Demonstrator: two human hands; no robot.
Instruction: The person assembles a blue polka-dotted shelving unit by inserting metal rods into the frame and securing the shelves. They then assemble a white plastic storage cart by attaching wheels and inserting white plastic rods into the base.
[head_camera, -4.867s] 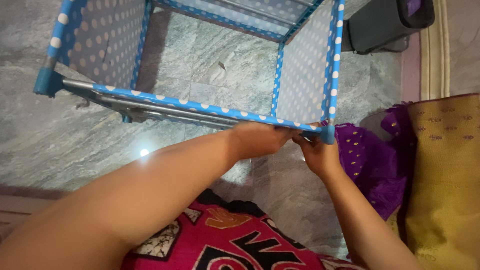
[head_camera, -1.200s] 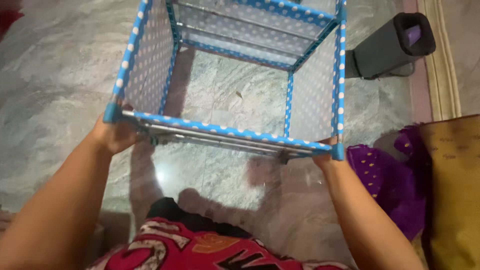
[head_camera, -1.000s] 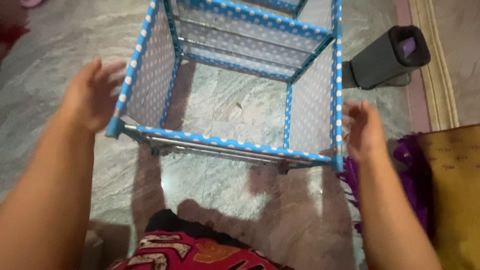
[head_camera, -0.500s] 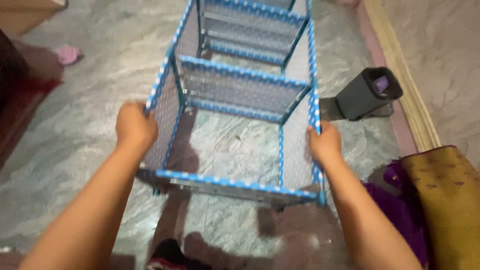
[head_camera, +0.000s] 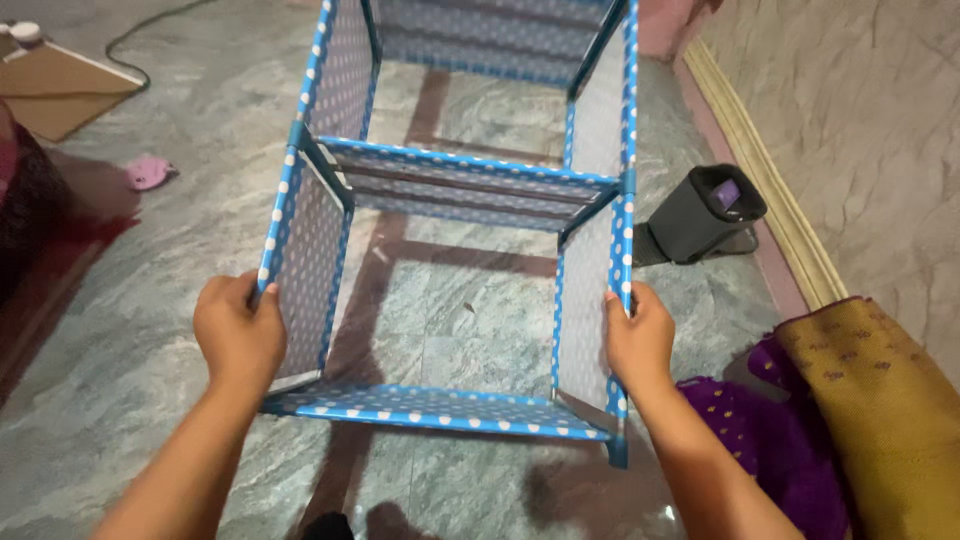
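While both grips clamp rack (head_camera: 455, 180) side rails, left hand (head_camera: 238, 335) on left edge, right hand (head_camera: 638, 340) on right, rack lies lengthwise on floor (head_camera: 120, 330). Step, my guess: positioning frame. Next needs even pull, both sides level.

Fabric shelf rack (head_camera: 450, 180): blue with white dots, grey side panels, upright on the marble floor (head_camera: 150, 330), centre.
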